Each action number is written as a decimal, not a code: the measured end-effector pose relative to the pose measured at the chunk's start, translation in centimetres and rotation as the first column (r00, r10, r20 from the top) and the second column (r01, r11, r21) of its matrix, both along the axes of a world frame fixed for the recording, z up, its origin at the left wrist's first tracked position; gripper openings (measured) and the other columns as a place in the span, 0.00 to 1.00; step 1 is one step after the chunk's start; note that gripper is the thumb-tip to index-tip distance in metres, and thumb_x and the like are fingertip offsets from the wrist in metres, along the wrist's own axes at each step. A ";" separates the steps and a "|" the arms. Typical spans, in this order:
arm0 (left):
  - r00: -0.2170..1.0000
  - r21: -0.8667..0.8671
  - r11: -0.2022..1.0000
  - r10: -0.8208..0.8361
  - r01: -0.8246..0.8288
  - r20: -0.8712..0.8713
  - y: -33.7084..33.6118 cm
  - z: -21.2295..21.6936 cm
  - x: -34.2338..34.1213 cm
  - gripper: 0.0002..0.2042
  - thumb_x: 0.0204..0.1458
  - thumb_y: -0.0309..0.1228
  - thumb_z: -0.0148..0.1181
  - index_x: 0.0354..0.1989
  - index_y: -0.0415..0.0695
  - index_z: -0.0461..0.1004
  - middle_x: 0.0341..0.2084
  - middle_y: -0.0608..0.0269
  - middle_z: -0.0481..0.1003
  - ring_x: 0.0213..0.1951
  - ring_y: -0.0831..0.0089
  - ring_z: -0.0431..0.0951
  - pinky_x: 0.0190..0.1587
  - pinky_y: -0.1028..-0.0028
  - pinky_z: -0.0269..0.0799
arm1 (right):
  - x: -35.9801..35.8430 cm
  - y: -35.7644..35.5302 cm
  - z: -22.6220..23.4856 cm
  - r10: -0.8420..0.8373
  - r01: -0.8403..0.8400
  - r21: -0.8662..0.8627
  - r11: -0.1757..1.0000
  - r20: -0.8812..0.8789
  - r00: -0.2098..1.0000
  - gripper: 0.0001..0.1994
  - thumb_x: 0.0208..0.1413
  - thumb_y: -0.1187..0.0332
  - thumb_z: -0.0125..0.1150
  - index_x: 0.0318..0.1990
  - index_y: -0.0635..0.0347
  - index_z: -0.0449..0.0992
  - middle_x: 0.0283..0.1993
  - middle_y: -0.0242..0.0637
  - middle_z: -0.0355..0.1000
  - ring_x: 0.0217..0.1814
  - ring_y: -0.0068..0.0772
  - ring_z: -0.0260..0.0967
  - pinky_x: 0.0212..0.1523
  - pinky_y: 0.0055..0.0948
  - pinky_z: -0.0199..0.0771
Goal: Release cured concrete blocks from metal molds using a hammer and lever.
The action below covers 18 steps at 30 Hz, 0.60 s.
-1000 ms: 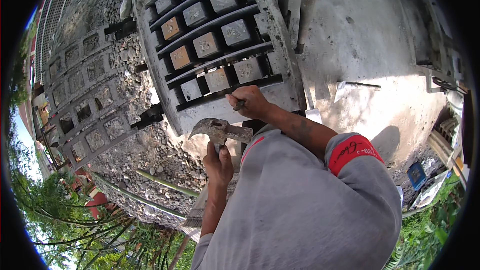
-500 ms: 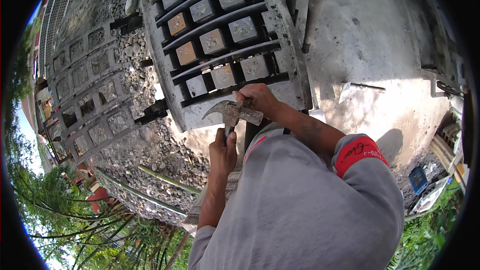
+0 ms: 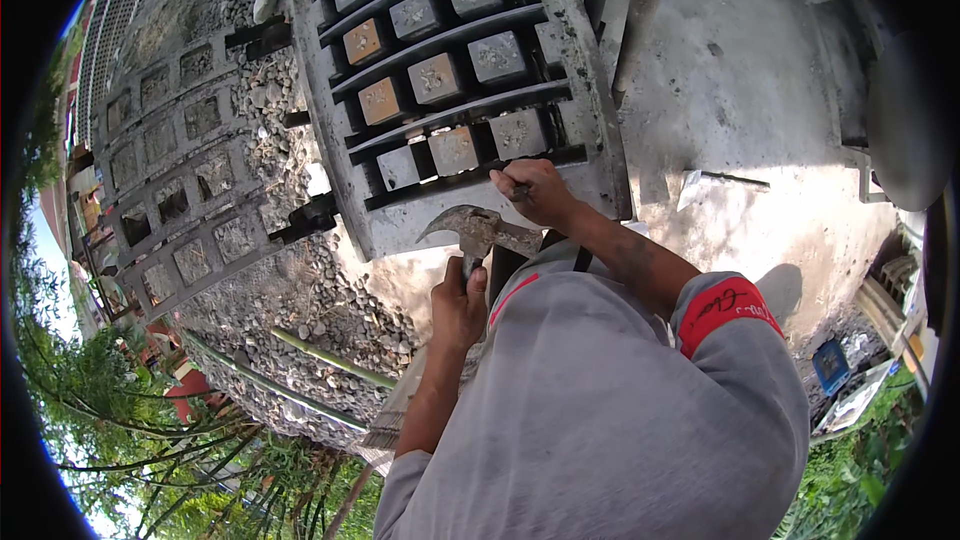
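My left hand (image 3: pixel 458 310) is wrapped round the handle of a claw hammer (image 3: pixel 482 228), its worn, dusty head uppermost and the claw towards the left. Just beyond it my right hand (image 3: pixel 543 194) is closed at the near edge of a large metal mould. A small dark piece shows at its fingers, too little to name. The mould's pale, grimy frame (image 3: pixel 600 120) surrounds rows of square metal blocks (image 3: pixel 436 78), some grey and some rusty orange, with dark curved bars between the rows.
Hollow grey concrete blocks (image 3: pixel 190 180) lie in rows on the left, beside gravel (image 3: pixel 345 300). A metal post (image 3: pixel 640 15) stands to the right of the mould. Further right, a flat plate (image 3: pixel 715 185) lies on the concrete floor. Bamboo poles (image 3: pixel 330 360) cross the lower left.
My right hand has moved slightly right and away from the hammer head. The hammer in my left hand has shifted a little to the right. The mould appears slightly lower and further right.
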<state>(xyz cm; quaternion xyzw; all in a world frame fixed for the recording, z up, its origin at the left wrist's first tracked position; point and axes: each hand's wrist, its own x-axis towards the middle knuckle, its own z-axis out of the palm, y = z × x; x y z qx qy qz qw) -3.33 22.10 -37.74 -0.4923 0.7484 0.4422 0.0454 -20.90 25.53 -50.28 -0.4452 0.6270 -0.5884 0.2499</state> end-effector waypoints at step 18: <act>0.887 -0.223 0.868 0.460 -0.443 0.029 -5.7 -2.5 10.3 0.20 0.44 0.30 0.59 0.46 0.37 0.67 0.26 0.55 0.73 0.25 0.71 0.70 0.32 0.71 0.67 | -0.1 -3.6 9.4 0.133 -0.074 -0.120 0.990 0.626 0.768 0.20 0.58 0.58 0.48 0.18 0.60 0.60 0.16 0.22 0.50 0.20 0.15 0.44 0.20 0.21 0.43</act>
